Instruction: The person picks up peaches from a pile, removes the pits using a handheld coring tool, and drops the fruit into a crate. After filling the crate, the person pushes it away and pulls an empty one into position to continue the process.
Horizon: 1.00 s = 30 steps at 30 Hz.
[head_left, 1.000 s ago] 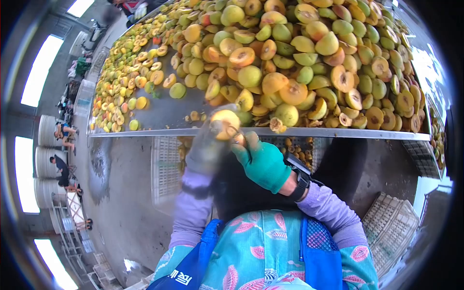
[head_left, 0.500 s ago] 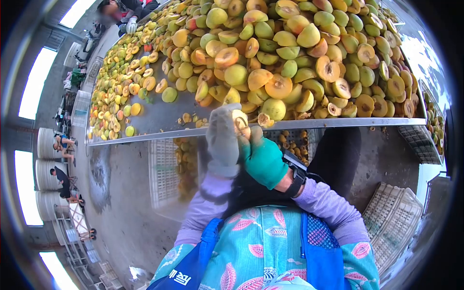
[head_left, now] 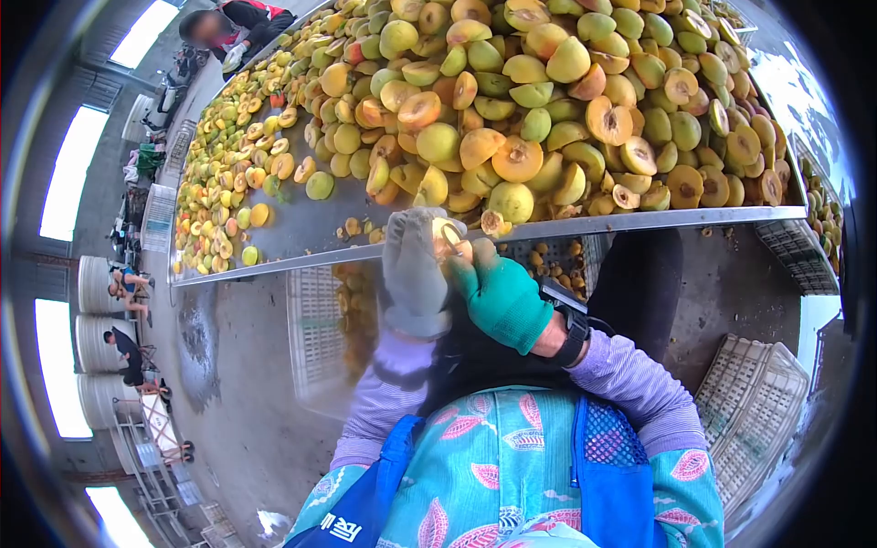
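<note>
My left hand (head_left: 416, 272), in a grey glove, is wrapped round a halved fruit (head_left: 448, 239) just in front of the table's metal edge. The cut face is turned toward my right hand (head_left: 499, 297), which wears a green glove. Its thumb and fingers pinch at the fruit; a small ring-like bit of a tool shows at the cut face, mostly hidden by the fingers. Beyond both hands lies a big heap of halved yellow, green and reddish fruit (head_left: 516, 159) on the metal table (head_left: 320, 219).
Below the table edge are a crate of fruit pieces (head_left: 555, 265) and a pale crate (head_left: 315, 329). Stacked crates (head_left: 751, 402) stand at the right. A co-worker (head_left: 239, 32) is at the table's far left; other people (head_left: 132, 361) sit at left.
The view has shifted slightly. Both hands stay together at the fruit, with its cut face turned a little more into view. The co-worker at the far left shows more fully.
</note>
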Each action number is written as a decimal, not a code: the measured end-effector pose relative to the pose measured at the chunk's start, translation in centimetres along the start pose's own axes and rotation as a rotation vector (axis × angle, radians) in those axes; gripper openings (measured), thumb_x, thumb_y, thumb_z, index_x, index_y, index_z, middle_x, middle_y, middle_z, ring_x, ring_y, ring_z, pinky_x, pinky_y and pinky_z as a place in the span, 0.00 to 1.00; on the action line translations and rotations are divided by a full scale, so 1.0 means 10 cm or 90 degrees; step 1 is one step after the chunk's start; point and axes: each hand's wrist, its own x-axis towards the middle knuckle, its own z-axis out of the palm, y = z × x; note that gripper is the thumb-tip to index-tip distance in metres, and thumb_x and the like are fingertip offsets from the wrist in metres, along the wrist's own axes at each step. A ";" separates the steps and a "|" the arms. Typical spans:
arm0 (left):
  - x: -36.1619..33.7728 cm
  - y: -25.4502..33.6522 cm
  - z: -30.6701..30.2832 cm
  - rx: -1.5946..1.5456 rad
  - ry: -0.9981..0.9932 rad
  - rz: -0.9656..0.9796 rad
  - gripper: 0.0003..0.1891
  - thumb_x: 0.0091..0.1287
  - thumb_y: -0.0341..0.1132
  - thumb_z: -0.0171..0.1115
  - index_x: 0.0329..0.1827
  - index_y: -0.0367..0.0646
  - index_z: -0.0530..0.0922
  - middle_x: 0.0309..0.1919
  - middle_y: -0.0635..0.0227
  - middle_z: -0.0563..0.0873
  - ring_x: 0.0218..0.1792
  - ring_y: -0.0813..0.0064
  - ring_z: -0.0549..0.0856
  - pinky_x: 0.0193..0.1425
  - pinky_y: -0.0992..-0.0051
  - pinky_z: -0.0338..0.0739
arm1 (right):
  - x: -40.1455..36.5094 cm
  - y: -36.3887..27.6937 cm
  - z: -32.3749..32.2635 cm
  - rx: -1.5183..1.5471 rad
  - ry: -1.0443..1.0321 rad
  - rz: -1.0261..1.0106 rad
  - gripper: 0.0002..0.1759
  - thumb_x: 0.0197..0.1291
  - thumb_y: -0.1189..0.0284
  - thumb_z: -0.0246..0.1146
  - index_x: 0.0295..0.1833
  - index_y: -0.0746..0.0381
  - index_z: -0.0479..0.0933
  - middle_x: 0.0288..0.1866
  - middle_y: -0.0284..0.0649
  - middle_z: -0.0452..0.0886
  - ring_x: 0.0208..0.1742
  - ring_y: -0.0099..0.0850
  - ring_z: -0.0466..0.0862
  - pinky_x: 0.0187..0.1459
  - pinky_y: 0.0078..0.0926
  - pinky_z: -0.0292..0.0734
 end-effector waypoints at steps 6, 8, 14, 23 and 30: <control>-0.02 0.05 0.16 -0.510 0.089 -0.315 0.07 0.73 0.34 0.52 0.43 0.38 0.74 0.30 0.64 0.82 0.32 0.75 0.81 0.34 0.78 0.78 | -0.02 0.02 -0.09 -0.062 -0.012 -0.043 0.15 0.69 0.60 0.56 0.42 0.63 0.67 0.20 0.50 0.77 0.21 0.49 0.79 0.21 0.44 0.71; -0.03 0.00 0.16 -0.553 0.058 -0.350 0.09 0.73 0.34 0.52 0.44 0.37 0.75 0.33 0.64 0.83 0.34 0.72 0.83 0.40 0.75 0.79 | -0.02 0.08 -0.10 -0.032 -0.052 -0.020 0.16 0.68 0.60 0.56 0.43 0.63 0.68 0.21 0.51 0.77 0.23 0.51 0.80 0.23 0.45 0.72; 0.00 -0.06 0.13 -0.303 -0.034 -0.250 0.09 0.74 0.34 0.52 0.40 0.38 0.76 0.32 0.63 0.83 0.33 0.72 0.84 0.40 0.75 0.79 | 0.00 0.35 -0.04 -0.005 -0.108 -0.064 0.17 0.69 0.59 0.54 0.46 0.65 0.70 0.30 0.56 0.79 0.31 0.54 0.81 0.32 0.48 0.73; 0.52 -0.12 0.13 -0.254 -0.327 -0.420 0.09 0.67 0.37 0.61 0.35 0.41 0.83 0.27 0.76 0.83 0.26 0.89 0.75 0.29 0.85 0.69 | 0.06 -0.07 -0.01 0.525 -0.140 0.369 0.24 0.71 0.51 0.47 0.37 0.61 0.72 0.18 0.35 0.72 0.10 0.25 0.68 0.13 0.21 0.62; 0.71 -0.16 0.13 -0.226 -0.549 -0.356 0.10 0.66 0.37 0.60 0.34 0.39 0.83 0.29 0.70 0.86 0.30 0.84 0.80 0.35 0.82 0.73 | 0.08 -0.06 -0.12 0.652 -0.234 0.465 0.23 0.71 0.49 0.47 0.40 0.59 0.71 0.17 0.31 0.68 0.13 0.23 0.66 0.15 0.22 0.62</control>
